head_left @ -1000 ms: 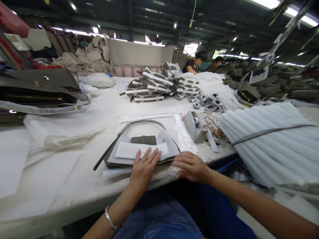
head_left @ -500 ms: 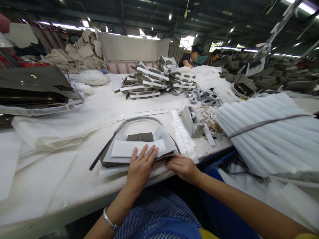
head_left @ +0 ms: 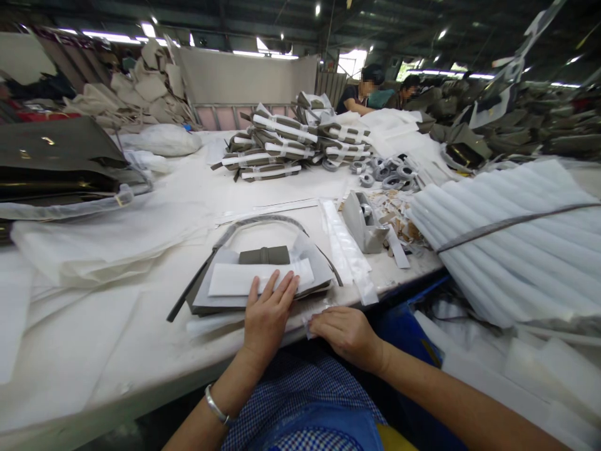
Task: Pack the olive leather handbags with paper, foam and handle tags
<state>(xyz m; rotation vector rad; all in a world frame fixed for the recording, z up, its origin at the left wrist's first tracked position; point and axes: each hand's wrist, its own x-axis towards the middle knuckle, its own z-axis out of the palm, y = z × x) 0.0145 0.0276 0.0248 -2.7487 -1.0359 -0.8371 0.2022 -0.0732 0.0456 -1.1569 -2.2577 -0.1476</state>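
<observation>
A dark olive-grey bag (head_left: 200,307) lies on the table with white tissue paper on it, and its long strap (head_left: 235,228) curves out behind. On top rests a flat strip of white foam (head_left: 235,280). My left hand (head_left: 267,313) lies flat with fingers spread across the foam strip and the near part of the bag. At the table's front edge, my right hand (head_left: 350,332) has its fingers pinched together on the end of a thin, clear-looking strip (head_left: 310,329). What the strip is made of is hard to tell.
A grey tape dispenser (head_left: 364,222) stands right of the bag, beside tape rolls (head_left: 392,172) and scraps. Wrapped bags (head_left: 282,147) are stacked behind. A bundle of white foam sheets (head_left: 511,225) lies at right, a larger bag (head_left: 61,156) at left. Two people work at the back.
My right hand has moved slightly toward me and left, away from the bag's right corner, and a bit of thin strip now shows at its fingertips. My left hand stays in place.
</observation>
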